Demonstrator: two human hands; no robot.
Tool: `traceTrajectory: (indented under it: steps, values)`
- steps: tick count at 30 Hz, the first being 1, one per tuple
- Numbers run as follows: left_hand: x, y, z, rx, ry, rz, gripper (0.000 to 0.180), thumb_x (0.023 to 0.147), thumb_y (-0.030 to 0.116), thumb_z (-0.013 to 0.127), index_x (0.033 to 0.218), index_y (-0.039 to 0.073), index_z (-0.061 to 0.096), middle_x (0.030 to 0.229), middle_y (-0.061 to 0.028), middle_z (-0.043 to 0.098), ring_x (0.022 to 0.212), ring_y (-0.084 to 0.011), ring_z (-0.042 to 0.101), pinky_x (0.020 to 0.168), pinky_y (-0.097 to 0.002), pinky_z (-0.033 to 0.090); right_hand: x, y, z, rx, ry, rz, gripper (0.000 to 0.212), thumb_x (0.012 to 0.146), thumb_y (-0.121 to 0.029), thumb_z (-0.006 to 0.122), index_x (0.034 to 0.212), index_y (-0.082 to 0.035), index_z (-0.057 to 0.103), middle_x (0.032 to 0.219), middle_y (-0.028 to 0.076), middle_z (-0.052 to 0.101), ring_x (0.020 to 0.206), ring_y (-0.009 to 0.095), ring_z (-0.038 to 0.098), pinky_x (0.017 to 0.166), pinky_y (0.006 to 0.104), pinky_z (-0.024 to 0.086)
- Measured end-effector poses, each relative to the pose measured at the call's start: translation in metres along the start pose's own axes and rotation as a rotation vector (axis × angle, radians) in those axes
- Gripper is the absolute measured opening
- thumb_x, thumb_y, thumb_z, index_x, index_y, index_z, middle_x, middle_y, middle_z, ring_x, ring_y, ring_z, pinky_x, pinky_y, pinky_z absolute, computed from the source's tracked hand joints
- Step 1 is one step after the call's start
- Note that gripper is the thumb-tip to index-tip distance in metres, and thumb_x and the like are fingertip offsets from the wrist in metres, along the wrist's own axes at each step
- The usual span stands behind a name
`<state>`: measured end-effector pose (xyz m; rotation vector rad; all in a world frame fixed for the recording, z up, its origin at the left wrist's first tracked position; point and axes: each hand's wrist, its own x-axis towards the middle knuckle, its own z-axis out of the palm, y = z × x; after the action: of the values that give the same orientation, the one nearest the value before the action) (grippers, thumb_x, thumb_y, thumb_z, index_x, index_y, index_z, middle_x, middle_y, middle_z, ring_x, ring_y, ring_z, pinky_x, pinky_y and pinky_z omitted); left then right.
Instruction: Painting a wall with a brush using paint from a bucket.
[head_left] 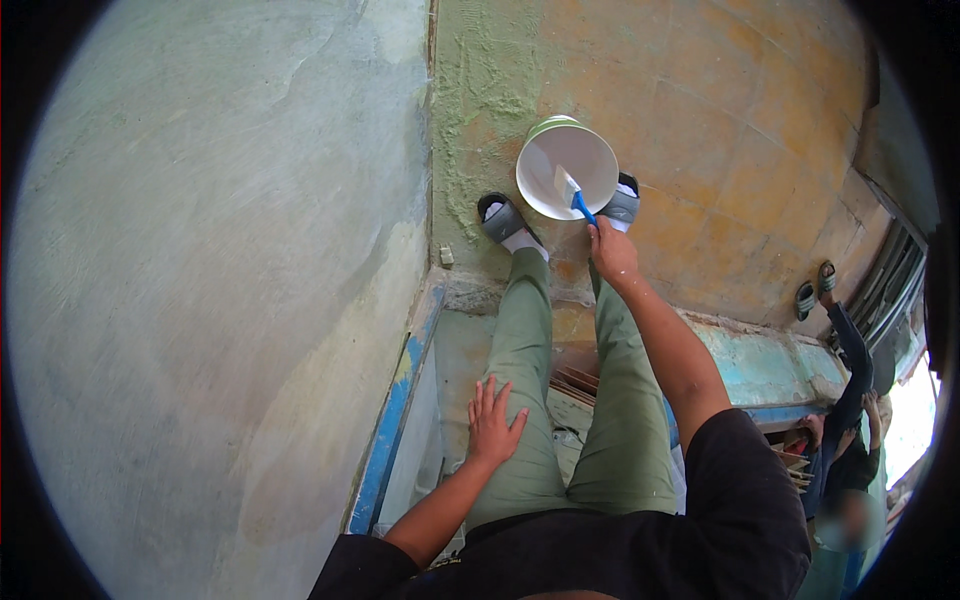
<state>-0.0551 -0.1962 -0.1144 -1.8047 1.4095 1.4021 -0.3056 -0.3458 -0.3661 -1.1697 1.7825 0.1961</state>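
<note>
My right hand (pixel 613 250) is closed around the blue handle of a paintbrush (pixel 568 187). Its pale bristles reach into the mouth of a white bucket (pixel 540 160) standing on the floor between my feet. How much the bucket holds is hard to make out; its inside looks white. My left hand (pixel 492 428) lies flat on my left thigh, fingers spread, with nothing in it. Both legs, in green trousers (pixel 525 330), stretch forward to grey slide sandals (pixel 502 218) on either side of the bucket.
A large grey-white plastered wall (pixel 230 250) rises along my left. The orange-brown tiled floor (pixel 730 130) carries a rough greenish strip (pixel 480 80) beside that wall. Below me runs a ledge (pixel 780 360) with turquoise paint. Another person (pixel 855 370) sits far right, near stacked long pieces (pixel 895 280).
</note>
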Motion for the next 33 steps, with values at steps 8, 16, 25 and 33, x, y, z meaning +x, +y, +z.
traceTrajectory:
  steps: [8, 16, 25, 33]
  values:
    - [0.0, 0.0, 0.002, 0.013, 0.002, 0.0, 0.062, 0.087, 0.039, 0.059, 0.139, 0.011, 0.04, 0.151, -0.0166, 0.024, 0.14, -0.04, 0.018, 0.11, -0.0554, 0.019, 0.001, 0.002, -0.001, -0.022, -0.021, 0.005, 0.026, 0.097, -0.034, 0.042, 0.103, -0.01, 0.049, 0.079, 0.021, 0.064, 0.076, 0.044, 0.061, 0.066, 0.0556, 0.046]
    - [-0.002, -0.001, 0.006, 0.017, 0.004, -0.006, 0.062, 0.088, 0.039, 0.059, 0.14, 0.011, 0.039, 0.152, -0.0163, 0.023, 0.141, -0.0392, 0.017, 0.11, -0.0555, 0.018, 0.002, -0.001, 0.001, -0.01, -0.026, 0.025, 0.025, 0.097, -0.033, 0.041, 0.104, -0.01, 0.049, 0.082, 0.022, 0.064, 0.078, 0.044, 0.062, 0.067, 0.0557, 0.046]
    - [-0.001, 0.004, 0.012, -0.004, 0.006, -0.001, 0.062, 0.088, 0.04, 0.058, 0.14, 0.012, 0.039, 0.152, -0.0163, 0.023, 0.141, -0.0387, 0.017, 0.111, -0.0557, 0.018, -0.003, 0.024, -0.006, 0.536, -0.002, 0.104, 0.033, 0.092, -0.039, 0.055, 0.091, -0.006, 0.061, 0.068, 0.009, 0.059, 0.061, 0.027, 0.057, 0.054, 0.0397, 0.042]
    - [-0.01, 0.01, 0.008, -0.023, 0.147, -0.049, 0.063, 0.087, 0.041, 0.059, 0.14, 0.013, 0.039, 0.15, -0.0177, 0.026, 0.14, -0.0383, 0.02, 0.111, -0.0535, 0.019, -0.08, 0.0, -0.121, 1.058, -0.324, 0.22, 0.032, 0.091, -0.04, 0.061, 0.081, -0.01, 0.066, 0.054, -0.008, 0.036, 0.042, 0.004, 0.029, 0.04, 0.0223, 0.021]
